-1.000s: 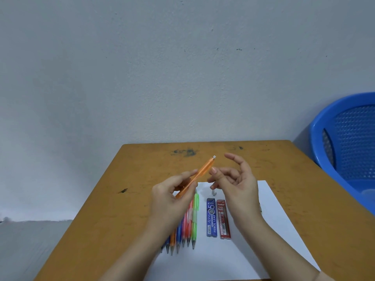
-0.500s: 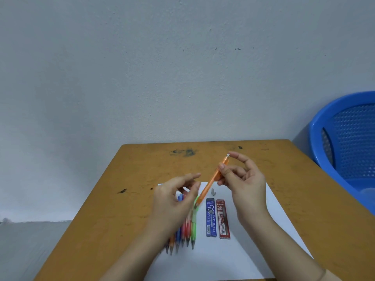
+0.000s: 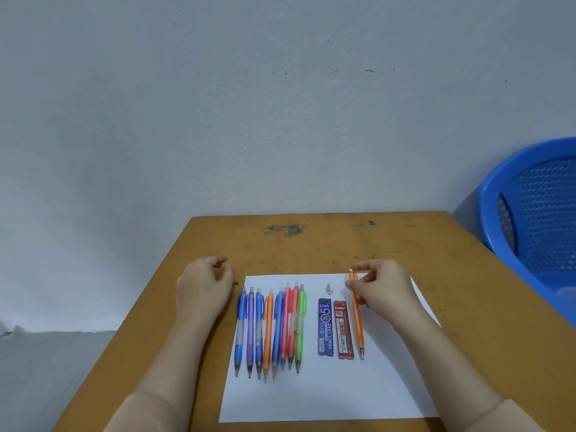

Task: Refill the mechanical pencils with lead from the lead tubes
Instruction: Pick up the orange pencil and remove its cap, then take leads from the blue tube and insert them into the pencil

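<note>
An orange mechanical pencil (image 3: 357, 325) lies on the white paper sheet (image 3: 327, 391), just right of the red lead tube (image 3: 343, 330). My right hand (image 3: 381, 288) pinches its upper end with thumb and fingers. A blue lead tube (image 3: 325, 327) lies left of the red one. Several coloured mechanical pencils (image 3: 271, 330) lie in a row on the paper's left part, tips toward me. A small grey cap (image 3: 328, 287) sits above the tubes. My left hand (image 3: 204, 288) rests on the table left of the paper, fingers loosely curled, holding nothing.
The brown wooden table (image 3: 311, 241) stands against a grey wall. A blue plastic basket (image 3: 536, 219) stands off the table's right side. Dark smudges mark the table's far part.
My left hand let go of the orange pencil and moved left onto the table. My right hand carried the pencil down and laid it on the paper right of the red tube.
</note>
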Tool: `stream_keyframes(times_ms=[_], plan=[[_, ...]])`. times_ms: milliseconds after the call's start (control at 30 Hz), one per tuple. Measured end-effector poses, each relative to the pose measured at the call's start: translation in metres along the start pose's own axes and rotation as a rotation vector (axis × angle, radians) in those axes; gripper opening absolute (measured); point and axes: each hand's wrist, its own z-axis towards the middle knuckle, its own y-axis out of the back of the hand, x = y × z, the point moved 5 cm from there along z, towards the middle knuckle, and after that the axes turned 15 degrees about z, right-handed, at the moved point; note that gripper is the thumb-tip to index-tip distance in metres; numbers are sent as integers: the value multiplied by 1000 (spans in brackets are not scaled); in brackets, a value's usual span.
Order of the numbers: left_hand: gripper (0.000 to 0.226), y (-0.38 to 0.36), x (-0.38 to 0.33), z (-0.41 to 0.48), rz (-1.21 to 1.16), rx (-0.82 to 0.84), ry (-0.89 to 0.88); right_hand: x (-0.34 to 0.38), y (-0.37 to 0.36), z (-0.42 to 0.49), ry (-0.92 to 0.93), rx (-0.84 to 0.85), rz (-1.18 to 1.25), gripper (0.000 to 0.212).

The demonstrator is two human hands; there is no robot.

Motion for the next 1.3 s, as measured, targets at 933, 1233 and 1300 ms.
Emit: stream_keyframes(times_ms=[933,1233,1300], plan=[[46,-20,-2,4,274,124,-92,-4,-18,-7,-58,142,-145,28],[45,-21,-2,5,271,122,-97,0,-8,-2,-7,121,-111,17],[45,-21,-2,5,268,122,-97,6,-5,-3,54,133,-82,15]])
